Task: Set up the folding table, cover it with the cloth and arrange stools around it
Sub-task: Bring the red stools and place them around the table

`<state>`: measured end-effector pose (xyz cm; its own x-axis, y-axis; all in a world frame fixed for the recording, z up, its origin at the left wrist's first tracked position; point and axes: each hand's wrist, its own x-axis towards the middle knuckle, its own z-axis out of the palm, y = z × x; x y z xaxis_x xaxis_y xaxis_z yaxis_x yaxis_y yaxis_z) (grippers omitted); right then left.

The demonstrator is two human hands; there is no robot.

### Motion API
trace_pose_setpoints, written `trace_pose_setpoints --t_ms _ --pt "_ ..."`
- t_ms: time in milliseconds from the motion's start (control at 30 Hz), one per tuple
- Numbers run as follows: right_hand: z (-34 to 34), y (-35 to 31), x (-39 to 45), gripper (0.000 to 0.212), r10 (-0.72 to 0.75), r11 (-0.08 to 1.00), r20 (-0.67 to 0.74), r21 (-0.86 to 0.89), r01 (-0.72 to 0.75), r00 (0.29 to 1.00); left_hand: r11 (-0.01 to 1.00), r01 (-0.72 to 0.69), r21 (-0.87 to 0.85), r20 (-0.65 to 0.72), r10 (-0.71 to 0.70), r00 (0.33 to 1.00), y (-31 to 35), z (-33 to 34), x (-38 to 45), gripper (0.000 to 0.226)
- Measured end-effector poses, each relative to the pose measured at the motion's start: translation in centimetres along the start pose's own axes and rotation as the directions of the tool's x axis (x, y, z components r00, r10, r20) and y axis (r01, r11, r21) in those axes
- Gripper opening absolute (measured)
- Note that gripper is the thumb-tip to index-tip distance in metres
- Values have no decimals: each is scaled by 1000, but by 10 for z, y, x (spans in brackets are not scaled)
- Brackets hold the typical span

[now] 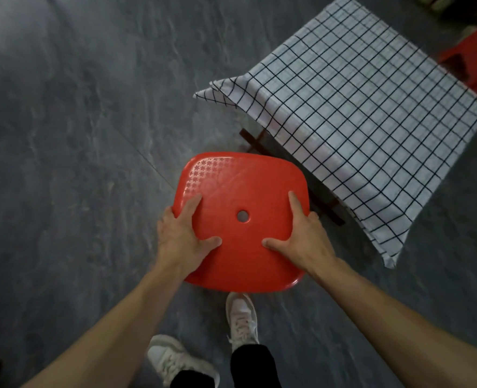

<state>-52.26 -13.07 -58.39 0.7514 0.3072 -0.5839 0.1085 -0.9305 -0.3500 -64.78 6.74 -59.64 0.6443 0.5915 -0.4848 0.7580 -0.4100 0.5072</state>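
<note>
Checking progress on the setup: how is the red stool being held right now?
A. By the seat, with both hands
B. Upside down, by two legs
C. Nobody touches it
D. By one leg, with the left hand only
A: the left hand and right hand grip opposite edges of the red stool seat, beside the cloth.

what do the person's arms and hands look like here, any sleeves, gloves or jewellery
Both forearms are bare up to the bottom edge of the picture, so no sleeves show. The left hand and the right hand wear no gloves, and no rings, watch or bracelet show on the fingers or wrists. Lower down the person wears light-coloured lace-up sneakers and dark trousers.
</note>
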Motion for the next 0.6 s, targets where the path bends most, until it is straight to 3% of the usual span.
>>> trace_pose_setpoints --t_ms 600 --pt "-4 28 40 126 60 998 -16 28 -59 998 1000 17 20 135 -20 991 28 22 32 93"
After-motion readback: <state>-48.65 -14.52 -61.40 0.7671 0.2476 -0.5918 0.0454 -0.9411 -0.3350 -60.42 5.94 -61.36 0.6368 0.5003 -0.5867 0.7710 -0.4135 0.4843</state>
